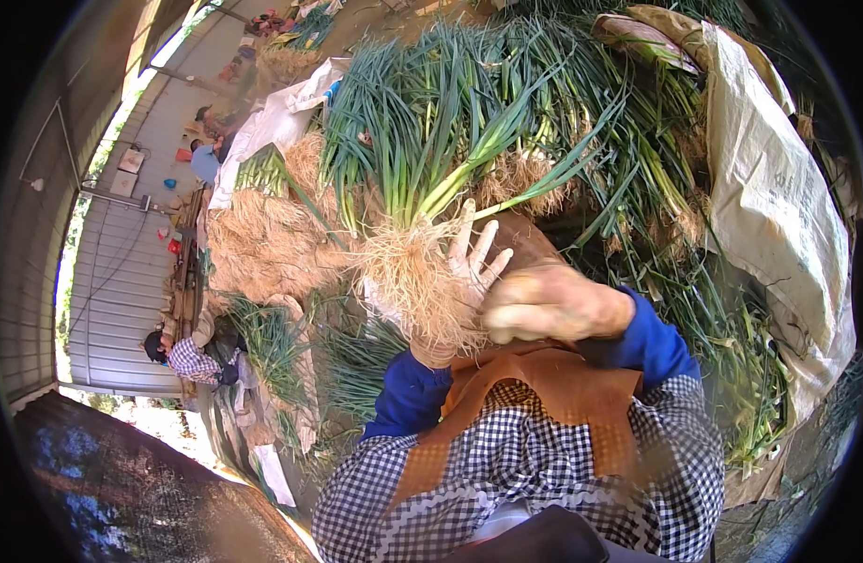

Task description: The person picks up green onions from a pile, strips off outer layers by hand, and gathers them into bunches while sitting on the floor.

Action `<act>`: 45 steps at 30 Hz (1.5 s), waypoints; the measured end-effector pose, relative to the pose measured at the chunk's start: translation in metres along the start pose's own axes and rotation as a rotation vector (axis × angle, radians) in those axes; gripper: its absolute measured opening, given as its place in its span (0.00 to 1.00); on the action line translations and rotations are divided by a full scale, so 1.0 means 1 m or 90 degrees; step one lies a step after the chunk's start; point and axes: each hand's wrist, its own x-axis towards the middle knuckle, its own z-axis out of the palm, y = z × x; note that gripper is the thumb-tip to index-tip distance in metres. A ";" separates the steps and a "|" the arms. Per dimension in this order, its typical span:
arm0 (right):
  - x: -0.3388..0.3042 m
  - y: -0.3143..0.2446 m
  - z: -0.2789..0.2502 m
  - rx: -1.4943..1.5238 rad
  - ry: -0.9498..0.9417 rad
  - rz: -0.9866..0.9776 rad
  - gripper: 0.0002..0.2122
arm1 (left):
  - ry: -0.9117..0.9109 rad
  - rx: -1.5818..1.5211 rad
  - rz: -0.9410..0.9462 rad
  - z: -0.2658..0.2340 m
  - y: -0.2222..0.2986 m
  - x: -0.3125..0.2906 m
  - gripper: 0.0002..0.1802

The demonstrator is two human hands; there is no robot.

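Note:
My left hand (469, 261), in a pale glove, lies palm up under a bunch of green onions (412, 272). Its fingers stretch out past the tangled, straw-coloured roots, which hide the palm and thumb. The bunch's white stems and green leaves point away from me. Close on the right, my right hand (549, 300) is blurred, with its fingers curled in beside the left fingertips. Whatever it may hold is hidden. Beyond both hands spreads a large heap of green onions (441, 103).
A stack of onions with roots facing outward (272, 239) stands at the left. White woven sacking (774, 188) borders the heap on the right. Loose leaves (356, 361) lie by my left forearm. Another person in a checked top (193, 359) is farther left.

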 end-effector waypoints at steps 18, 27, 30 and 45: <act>-0.046 0.052 -0.029 0.196 -0.022 0.380 0.19 | 0.059 -0.363 -0.075 0.007 0.014 -0.016 0.27; 0.038 0.165 0.037 0.818 0.136 0.220 0.43 | 0.133 0.184 -0.389 0.037 0.104 -0.124 0.38; 0.094 0.154 0.076 0.869 0.166 0.178 0.39 | 0.177 0.302 -0.435 0.034 0.130 -0.176 0.44; 0.292 0.162 0.290 0.359 -0.359 0.352 0.35 | 0.597 0.545 0.118 -0.051 0.108 -0.379 0.37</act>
